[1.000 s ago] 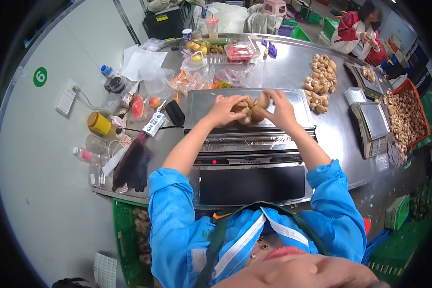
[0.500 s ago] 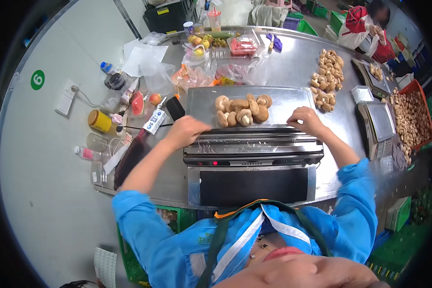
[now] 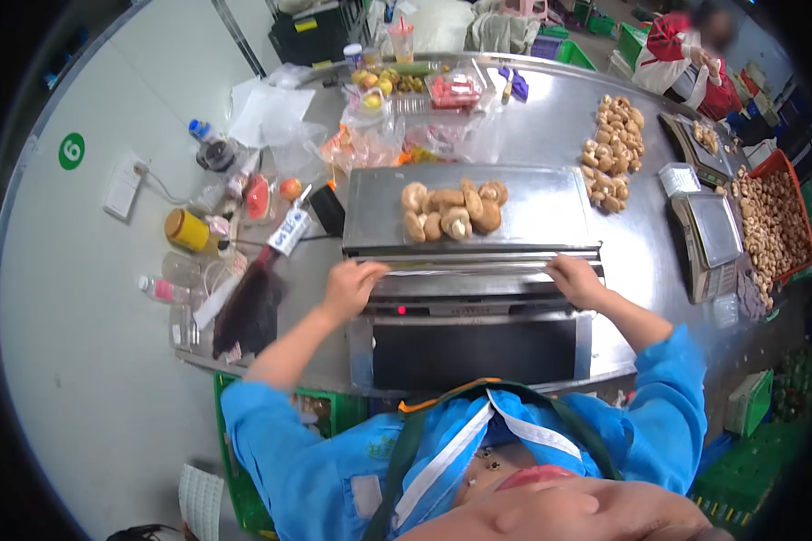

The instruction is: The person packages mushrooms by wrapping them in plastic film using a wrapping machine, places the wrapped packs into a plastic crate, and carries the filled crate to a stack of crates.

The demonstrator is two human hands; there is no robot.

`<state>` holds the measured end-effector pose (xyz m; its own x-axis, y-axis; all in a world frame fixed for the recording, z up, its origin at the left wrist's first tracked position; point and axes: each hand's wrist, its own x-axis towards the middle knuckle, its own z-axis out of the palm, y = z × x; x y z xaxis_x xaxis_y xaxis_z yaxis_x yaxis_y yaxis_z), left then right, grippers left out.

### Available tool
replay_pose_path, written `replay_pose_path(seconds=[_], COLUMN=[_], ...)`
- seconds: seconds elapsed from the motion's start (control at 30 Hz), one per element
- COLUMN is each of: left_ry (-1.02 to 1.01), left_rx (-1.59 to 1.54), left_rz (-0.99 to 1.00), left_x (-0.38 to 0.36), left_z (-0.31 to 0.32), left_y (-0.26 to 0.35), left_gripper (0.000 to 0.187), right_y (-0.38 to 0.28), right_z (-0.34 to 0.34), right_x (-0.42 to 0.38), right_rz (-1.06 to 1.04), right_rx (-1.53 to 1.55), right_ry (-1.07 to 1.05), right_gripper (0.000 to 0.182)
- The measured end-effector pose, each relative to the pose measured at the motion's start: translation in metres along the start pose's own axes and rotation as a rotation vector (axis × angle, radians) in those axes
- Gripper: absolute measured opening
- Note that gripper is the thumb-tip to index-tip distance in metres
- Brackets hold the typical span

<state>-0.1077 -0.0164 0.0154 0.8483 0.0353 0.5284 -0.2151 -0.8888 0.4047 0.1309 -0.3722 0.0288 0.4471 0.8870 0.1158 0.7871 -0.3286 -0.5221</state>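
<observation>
A film-wrapping machine (image 3: 478,311) stands before me on the metal table, its red light lit. My left hand (image 3: 352,288) is closed in a pinch at the left end of its rollers, and my right hand (image 3: 576,279) pinches at the right end. Between the two stretches the thin, shiny edge of clear cling film (image 3: 465,271). Beyond the rollers, several brown mushrooms (image 3: 456,213) sit grouped on the machine's metal plate (image 3: 537,207); film or a clear tray around them is hard to make out.
Loose mushrooms (image 3: 615,144) are heaped at the back right, near two scales (image 3: 713,230) and a full orange crate (image 3: 785,221). Fruit, bags and bottles crowd the left and back. A co-worker (image 3: 690,63) in red and white is at the far right.
Both my hands have come back toward my body, from the plate's near edge down to the rollers. The film edge now shows as a line between them. The mushrooms stay on the plate.
</observation>
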Motion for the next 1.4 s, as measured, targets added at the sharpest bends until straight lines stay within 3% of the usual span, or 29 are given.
replay_pose_path(seconds=[0.03, 0.07, 0.1, 0.13, 0.17, 0.23, 0.27, 0.3, 0.33, 0.4, 0.47, 0.5, 0.53, 0.57, 0.6, 0.67, 0.73, 0.8, 0.93, 1.0, 1.03, 1.07, 1.13, 1.23, 1.27, 1.3, 1.33, 1.37, 1.4], left_ry=[0.007, 0.175, 0.322, 0.502, 0.727, 0.84, 0.765, 0.55, 0.293, 0.075, 0.043, -0.073, -0.197, -0.333, -0.333, -0.29, -0.291, -0.251, -0.516, -0.489, -0.318, -0.323, -0.236, -0.197, -0.032, -0.169, -0.187, -0.153, -0.295], left_rx=[0.019, -0.501, -1.031, -1.089, -1.045, -0.935, -0.767, -0.253, -0.077, -0.237, -0.267, -0.135, -0.005, -0.196, -0.196, -0.744, -0.782, -1.001, -0.949, -0.439, -0.358, -0.361, -0.693, -0.535, -0.547, -0.606, -0.842, -0.872, -0.907], left_rz=[0.024, -0.267, -0.594, -0.364, -0.31, -0.391, -0.405, -0.451, -0.572, -0.25, -0.28, -0.207, -0.139, -0.211, -0.21, -0.457, -0.441, -0.595, -0.572, -0.28, -0.184, -0.182, -0.507, -0.62, -0.511, -0.676, -0.883, -0.979, -1.17], left_x=[0.021, 0.043, 0.052, 0.086, 0.128, 0.183, 0.189, 0.185, 0.178, 0.135, 0.136, 0.13, 0.122, 0.123, 0.119, 0.106, 0.099, 0.086, 0.069, 0.054, 0.051, 0.048, 0.043, 0.031, 0.028, 0.007, -0.013, -0.024, -0.045], left_z=[-0.02, -0.041, -0.053, -0.054, -0.053, -0.023, 0.016, 0.033, 0.05, 0.109, 0.097, 0.092, 0.085, 0.073, 0.071, 0.066, 0.063, 0.065, 0.04, 0.04, 0.039, 0.038, 0.034, 0.009, 0.008, 0.012, 0.025, 0.034, 0.047], left_y=[0.005, 0.02, 0.039, 0.036, 0.034, -0.005, -0.06, -0.076, -0.082, -0.128, -0.125, -0.123, -0.118, -0.113, -0.108, -0.093, -0.078, -0.07, -0.052, -0.058, -0.047, -0.036, -0.016, 0.02, 0.048, 0.046, 0.053, 0.071, 0.068], left_gripper=[0.018, 0.018, 0.021, 0.024, 0.022, 0.02, 0.02, 0.02, 0.022, 0.024, 0.025, 0.027, 0.028, 0.025, 0.025, 0.029, 0.033, 0.034, 0.035, 0.036, 0.037, 0.037, 0.038, 0.04, 0.042, 0.042, 0.042, 0.045, 0.046], right_y=[-0.004, -0.013, -0.027, -0.028, -0.059, -0.037, -0.002, 0.032, 0.061, 0.075, 0.077, 0.079, 0.074, 0.067, 0.061, 0.048, 0.057, 0.034, 0.021, 0.032, 0.024, 0.012, -0.012, -0.045, -0.053, -0.052, -0.055, -0.04, -0.04], right_z=[-0.016, -0.039, -0.062, -0.075, -0.087, -0.08, -0.048, -0.014, 0.01, 0.042, 0.043, 0.041, 0.039, 0.035, 0.033, 0.035, 0.048, 0.033, 0.039, 0.04, 0.041, 0.036, 0.021, -0.005, -0.006, 0.003, 0.014, 0.046, 0.062], right_x=[0.01, 0.015, 0.034, 0.067, 0.1, 0.176, 0.211, 0.227, 0.239, 0.222, 0.209, 0.207, 0.2, 0.195, 0.185, 0.158, 0.146, 0.131, 0.102, 0.092, 0.087, 0.084, 0.078, 0.051, 0.037, 0.021, 0.007, -0.01, -0.024], right_rz=[0.172, 0.346, 0.264, -0.044, 0.056, 0.015, 0.008, 0.038, 0.071, 0.019, -0.368, -0.363, -0.353, -0.344, -0.344, 0.043, -0.025, 0.08, -0.004, 0.11, 0.062, 0.068, 0.091, 0.119, 0.125, 0.21, 0.273, 0.409, 0.543], right_rx=[0.387, 0.778, 0.85, 0.907, 1.043, 1.154, 1.125, 0.864, 0.6, 0.193, -0.243, -0.243, -0.027, 0.187, 0.186, 0.549, 0.717, 0.792, 0.686, 0.506, 0.513, 0.515, 0.492, 0.547, 0.623, 0.721, 0.708, 0.767, 0.934], right_ry=[0.05, 0.089, 0.257, 0.429, 0.636, 0.668, 0.67, 0.564, 0.458, 0.111, 0.338, 0.332, 0.193, 0.063, 0.063, 0.003, -0.026, -0.078, -0.043, -0.226, -0.119, -0.116, -0.016, -0.059, -0.096, -0.177, -0.163, -0.154, -0.169], right_gripper=[0.015, 0.016, 0.021, 0.021, 0.02, 0.02, 0.021, 0.021, 0.022, 0.022, 0.023, 0.023, 0.024, 0.024, 0.024, 0.025, 0.028, 0.03, 0.039, 0.042, 0.045, 0.045, 0.046, 0.047, 0.047, 0.047, 0.048, 0.05, 0.05])
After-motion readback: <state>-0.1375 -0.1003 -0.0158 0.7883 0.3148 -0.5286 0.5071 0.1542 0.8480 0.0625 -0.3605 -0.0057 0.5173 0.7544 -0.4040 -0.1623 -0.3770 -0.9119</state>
